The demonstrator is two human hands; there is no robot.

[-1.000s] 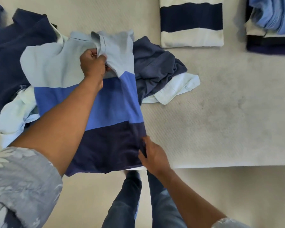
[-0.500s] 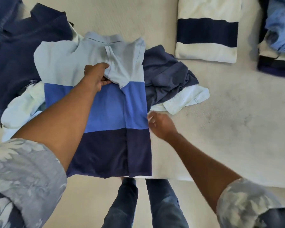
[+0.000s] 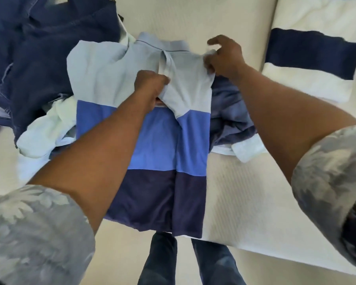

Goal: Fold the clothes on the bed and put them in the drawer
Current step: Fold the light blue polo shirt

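Head view: a striped shirt [image 3: 156,140] lies flat on the bed [image 3: 245,192], its hem at the near edge and its collar pointing away, banded pale blue, mid blue and navy. Its right side is folded in over the middle. The left hand [image 3: 150,87] sits at the centre of the pale band, fingers curled tight round a fold of that cloth. The right hand [image 3: 224,58] pinches the shirt's far right shoulder edge, its forefinger lifted free. A navy pile [image 3: 49,48] lies far left, touching the shirt, with a white garment [image 3: 47,128] just near of it. A grey-blue garment [image 3: 230,112] lies under the shirt's right edge. A folded shirt [image 3: 312,58] rests far right, apart.
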